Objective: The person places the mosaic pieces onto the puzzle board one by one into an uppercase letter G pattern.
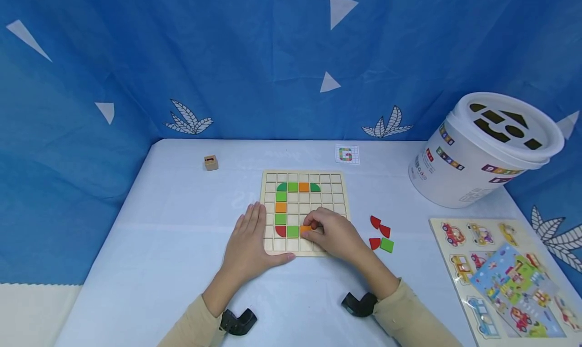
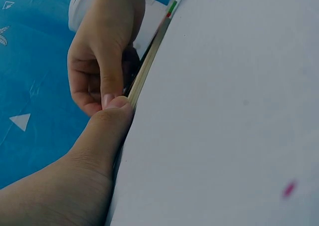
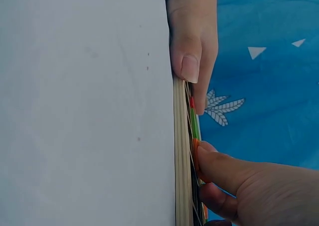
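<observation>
R hand pinches orange tile on near side of grid board; L hand, fingers straight, rests at left edge.
Tile set askew could prob. knock adj. green tile loose. Open counter left; red pcs. just right.

On the surface, a grid board bears tiles, the left hand at its left and near edges, the right hand over its near right part. A block lies behind it leftward, a card behind it rightward. Right of the board lie loose tiles, then a puzzle board partly under a sheet, with a bucket behind.
</observation>
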`<action>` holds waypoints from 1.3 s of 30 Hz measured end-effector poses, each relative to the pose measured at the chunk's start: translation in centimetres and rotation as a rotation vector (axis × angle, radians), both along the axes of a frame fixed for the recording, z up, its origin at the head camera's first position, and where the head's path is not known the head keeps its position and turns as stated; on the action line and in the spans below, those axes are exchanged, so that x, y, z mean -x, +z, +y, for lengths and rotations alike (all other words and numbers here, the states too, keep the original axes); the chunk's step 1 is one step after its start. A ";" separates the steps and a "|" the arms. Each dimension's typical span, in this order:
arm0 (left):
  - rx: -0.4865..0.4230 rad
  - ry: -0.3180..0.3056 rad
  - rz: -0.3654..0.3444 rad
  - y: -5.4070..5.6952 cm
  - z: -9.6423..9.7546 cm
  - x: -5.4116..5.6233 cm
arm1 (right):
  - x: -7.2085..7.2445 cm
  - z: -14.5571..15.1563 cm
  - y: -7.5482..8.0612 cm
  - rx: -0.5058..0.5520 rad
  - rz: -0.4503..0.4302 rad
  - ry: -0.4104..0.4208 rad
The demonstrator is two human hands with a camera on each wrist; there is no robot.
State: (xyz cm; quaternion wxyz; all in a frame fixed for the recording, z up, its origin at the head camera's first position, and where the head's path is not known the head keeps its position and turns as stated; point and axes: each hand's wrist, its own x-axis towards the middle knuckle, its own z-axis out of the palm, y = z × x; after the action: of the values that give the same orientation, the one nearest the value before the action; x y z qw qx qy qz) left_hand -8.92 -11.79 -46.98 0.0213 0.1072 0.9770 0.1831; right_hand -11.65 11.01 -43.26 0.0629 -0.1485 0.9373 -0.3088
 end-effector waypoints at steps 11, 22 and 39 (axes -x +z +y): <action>-0.001 -0.001 0.004 0.0 0.1 0.0 | -0.2 0.2 -0.3 -0.014 0.039 0.027; -0.013 0.001 0.004 -0.1 0.0 0.0 | -0.8 3.5 0.6 0.042 0.043 0.020; -0.018 -0.006 0.036 -0.3 0.0 0.1 | -2.1 13.6 2.0 -0.164 -0.042 -0.261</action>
State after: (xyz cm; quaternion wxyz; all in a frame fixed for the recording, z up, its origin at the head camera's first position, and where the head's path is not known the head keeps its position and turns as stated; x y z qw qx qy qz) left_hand -9.00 -11.76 -47.25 0.0031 0.1138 0.9752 0.1896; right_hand -9.57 24.57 -41.26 0.0540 -0.0134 0.9692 -0.2399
